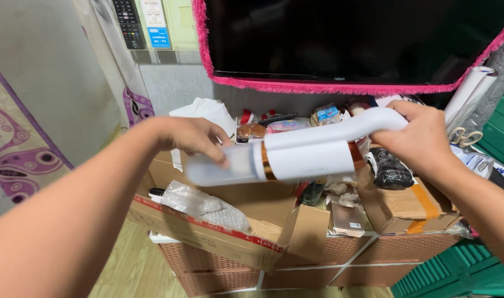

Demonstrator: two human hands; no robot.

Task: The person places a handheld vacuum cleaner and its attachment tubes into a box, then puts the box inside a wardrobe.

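Cluttered boxes (252,221) below; both hands (194,137) gripping white handheld vacuum (301,154), long axis level (nozzle leftward).

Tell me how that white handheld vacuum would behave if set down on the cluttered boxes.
The white handheld vacuum looks rigid and smooth, so probably a bit slippery. Its rounded body would likely roll or slide off the uneven cardboard boxes. Both the left hand and right hand grip it, hinting at some weight.
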